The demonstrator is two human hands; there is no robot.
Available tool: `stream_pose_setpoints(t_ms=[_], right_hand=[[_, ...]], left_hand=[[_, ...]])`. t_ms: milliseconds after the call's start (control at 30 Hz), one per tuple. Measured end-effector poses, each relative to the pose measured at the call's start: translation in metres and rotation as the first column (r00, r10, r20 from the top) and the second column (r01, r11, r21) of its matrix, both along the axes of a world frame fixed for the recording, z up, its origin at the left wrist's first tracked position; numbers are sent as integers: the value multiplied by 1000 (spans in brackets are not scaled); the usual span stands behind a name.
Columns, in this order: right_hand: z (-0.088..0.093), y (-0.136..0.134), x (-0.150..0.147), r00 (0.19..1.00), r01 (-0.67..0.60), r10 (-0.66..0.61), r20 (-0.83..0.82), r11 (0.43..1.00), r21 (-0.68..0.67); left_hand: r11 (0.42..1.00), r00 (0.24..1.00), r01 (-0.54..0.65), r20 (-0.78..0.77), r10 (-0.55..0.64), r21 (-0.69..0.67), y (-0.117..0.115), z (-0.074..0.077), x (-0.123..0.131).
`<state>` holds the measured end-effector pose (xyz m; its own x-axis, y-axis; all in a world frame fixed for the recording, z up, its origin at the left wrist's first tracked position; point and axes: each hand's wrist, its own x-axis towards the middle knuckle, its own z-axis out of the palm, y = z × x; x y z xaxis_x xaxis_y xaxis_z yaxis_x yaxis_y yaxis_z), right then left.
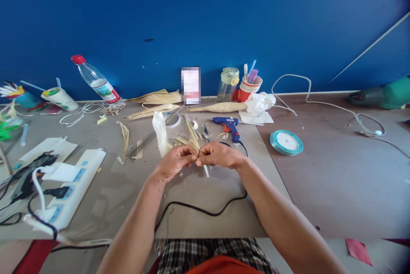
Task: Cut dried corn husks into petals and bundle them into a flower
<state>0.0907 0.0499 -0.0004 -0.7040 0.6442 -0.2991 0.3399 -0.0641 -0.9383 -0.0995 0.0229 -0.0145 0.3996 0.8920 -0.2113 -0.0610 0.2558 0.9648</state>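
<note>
My left hand [177,161] and my right hand [216,154] meet above the table [198,197], thumbs and forefingers pinched fingertip to fingertip. What lies between the fingertips is too small to make out. Just behind the left hand stands a pale, curved piece of dried husk [159,131]. Narrow straw-coloured husk strips [192,133] lie beyond both hands. A thin whitish strip [206,170] pokes out below the fingers. Close behind the right hand is a blue glue gun [226,123] with an orange trigger, its nozzle pointing left.
Thin wires [150,137] lie left of centre. A power strip [81,182] sits at left; a black cable [205,212] crosses the front. Along the blue wall stand a tilted bottle [101,84], a phone [191,85], a jar [228,84] and a red cup [250,89]. Ribbon roll [286,142] at right.
</note>
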Motion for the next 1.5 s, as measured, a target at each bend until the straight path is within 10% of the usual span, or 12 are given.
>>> stream_pose_setpoints(t_ms=[767,1500], right_hand=[[-5,2,0,993,-9,-20,-119,970,-242],[-11,3,-3,963,67,-136,-231,956,-285]], left_hand=[[994,994,105,11,-106,26,-4,0,4],[996,994,-60,99,53,67,-4,-1,10]])
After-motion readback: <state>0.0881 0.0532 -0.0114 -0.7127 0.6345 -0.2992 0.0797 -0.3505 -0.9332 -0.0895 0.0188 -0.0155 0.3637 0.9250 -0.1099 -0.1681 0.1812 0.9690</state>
